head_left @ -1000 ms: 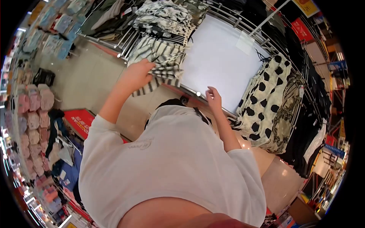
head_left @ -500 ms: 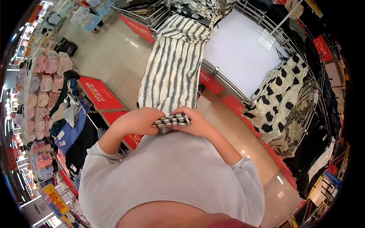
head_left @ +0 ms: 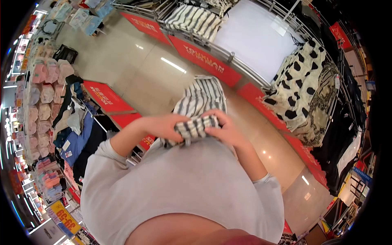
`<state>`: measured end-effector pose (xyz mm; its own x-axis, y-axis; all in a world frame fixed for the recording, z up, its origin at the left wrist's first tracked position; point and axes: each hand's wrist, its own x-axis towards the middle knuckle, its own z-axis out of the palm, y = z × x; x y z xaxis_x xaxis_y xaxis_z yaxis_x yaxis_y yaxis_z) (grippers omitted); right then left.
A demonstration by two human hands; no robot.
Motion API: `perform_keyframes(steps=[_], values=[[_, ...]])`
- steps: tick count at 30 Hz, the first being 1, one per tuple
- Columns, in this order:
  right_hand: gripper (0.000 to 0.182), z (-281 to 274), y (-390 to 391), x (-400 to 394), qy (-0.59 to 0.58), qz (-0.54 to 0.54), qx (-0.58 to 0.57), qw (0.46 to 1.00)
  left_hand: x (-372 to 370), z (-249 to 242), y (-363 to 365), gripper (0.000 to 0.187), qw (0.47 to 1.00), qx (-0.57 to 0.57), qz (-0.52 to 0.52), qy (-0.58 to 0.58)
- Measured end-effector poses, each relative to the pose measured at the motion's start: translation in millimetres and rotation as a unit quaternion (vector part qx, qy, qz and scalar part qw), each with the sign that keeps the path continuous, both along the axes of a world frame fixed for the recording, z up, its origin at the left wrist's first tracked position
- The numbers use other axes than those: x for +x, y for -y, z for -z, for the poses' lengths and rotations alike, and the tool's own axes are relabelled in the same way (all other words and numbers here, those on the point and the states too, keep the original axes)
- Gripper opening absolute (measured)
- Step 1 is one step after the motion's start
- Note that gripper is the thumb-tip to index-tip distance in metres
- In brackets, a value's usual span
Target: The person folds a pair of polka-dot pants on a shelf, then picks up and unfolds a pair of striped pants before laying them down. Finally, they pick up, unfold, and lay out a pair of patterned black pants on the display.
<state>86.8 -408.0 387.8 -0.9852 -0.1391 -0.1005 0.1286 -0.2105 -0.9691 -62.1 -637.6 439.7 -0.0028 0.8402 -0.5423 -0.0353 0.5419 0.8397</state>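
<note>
My left hand (head_left: 161,126) and right hand (head_left: 224,130) both grip the bunched striped garment (head_left: 199,107) tight against my chest, its loose end lifted toward the bench (head_left: 249,36). A red banner (head_left: 206,60) reads "YOUXUAN"; a yellow sign (head_left: 65,215) shows "39".

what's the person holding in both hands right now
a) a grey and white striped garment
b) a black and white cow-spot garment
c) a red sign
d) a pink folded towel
a: the left hand and the right hand both grip the bunched top of a grey and white striped garment held up against the chest.
</note>
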Motion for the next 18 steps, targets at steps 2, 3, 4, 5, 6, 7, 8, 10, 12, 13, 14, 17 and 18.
perform_keyframes(steps=[2, 3, 4, 5, 6, 7, 8, 10, 12, 13, 14, 17, 18], values=[[0.04, -9.7, 6.3, 0.8, 0.034, 0.017, -0.004, 0.999, -8.8, -22.6, -7.0, 0.042, 0.995, -0.039, 0.013, -0.091], [0.038, -11.1, 7.6, -3.7, 0.016, 0.049, -0.013, 0.999, -12.5, -30.4, -10.8, 0.04, 0.991, -0.005, 0.008, -0.136], [0.037, -12.9, 8.6, -8.9, -0.006, 0.081, -0.021, 0.997, -16.3, -36.0, -13.2, 0.039, 0.983, 0.03, 0.003, -0.182], [0.04, -15.1, 8.8, -11.7, -0.01, 0.095, 0.009, 0.995, -19.7, -41.4, -15.0, 0.039, 0.982, 0.035, 0.004, -0.183], [0.04, -21.0, 11.3, -14.9, -0.013, 0.097, 0.014, 0.995, -23.5, -46.8, -16.3, 0.035, 0.971, 0.068, -0.006, -0.228], [0.044, -29.5, 13.5, -19.4, -0.047, 0.128, 0.023, 0.99, -28.8, -52.3, -17.2, 0.032, 0.957, 0.101, -0.016, -0.273], [0.048, -36.1, 14.8, -25.4, -0.083, 0.158, 0.031, 0.983, -35.3, -58.3, -18.0, 0.032, 0.955, 0.108, -0.015, -0.278], [0.055, -43.8, 12.6, -34.5, -0.153, 0.149, 0.017, 0.977, -48.1, -67.7, -17.6, 0.029, 0.953, 0.089, -0.013, -0.29], [0.058, -55.3, 12.1, -38.4, -0.166, 0.222, -0.017, 0.961, -58.6, -72.4, -12.8, 0.028, 0.952, 0.114, -0.015, -0.285], [0.058, -54.2, 10.9, -40.9, -0.181, 0.242, -0.023, 0.953, -61.6, -79.2, -11.0, 0.028, 0.946, 0.117, -0.026, -0.301], [0.058, -51.2, 9.3, -41.9, -0.184, 0.242, -0.018, 0.952, -64.8, -84.8, -8.9, 0.029, 0.941, 0.12, -0.037, -0.315], [0.053, -51.7, 25.0, -42.2, -0.227, 0.256, 0.176, 0.923, -72.6, -92.4, 1.1, 0.028, 0.921, 0.172, -0.043, -0.346], [0.053, -51.2, 35.4, -43.4, -0.226, 0.257, 0.178, 0.922, -74.0, -92.3, 4.3, 0.028, 0.922, 0.173, -0.042, -0.345]])
